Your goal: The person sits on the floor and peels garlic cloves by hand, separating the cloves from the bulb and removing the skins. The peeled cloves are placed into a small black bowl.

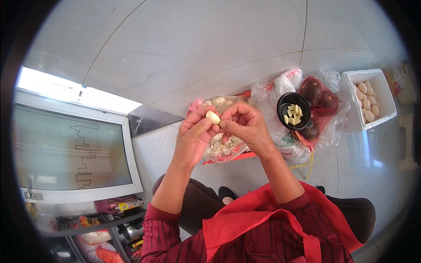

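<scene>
A pale peeled garlic clove [212, 117] is pinched between the thumb and forefinger of my left hand [194, 134]. My right hand [245, 125] meets it at the clove's lower tip, thumb and forefinger pressed together there. Both hands are above a red-edged container [243, 155] lined with clear plastic and filled with garlic bulbs [218, 102] and loose papery skins [227, 146]. Part of that garlic is hidden behind my hands. To the right of them, a black bowl [280, 113] with small side handles holds several peeled cloves [293, 113].
Beside the bowl lies a red mesh bag [320, 120] of dark round produce, among crumpled clear plastic bags [286, 146]. A white foam box [388, 115] of eggs [369, 115] stands farther right. At left are a white-framed glass door [131, 157] and a loaded shelf [95, 228].
</scene>
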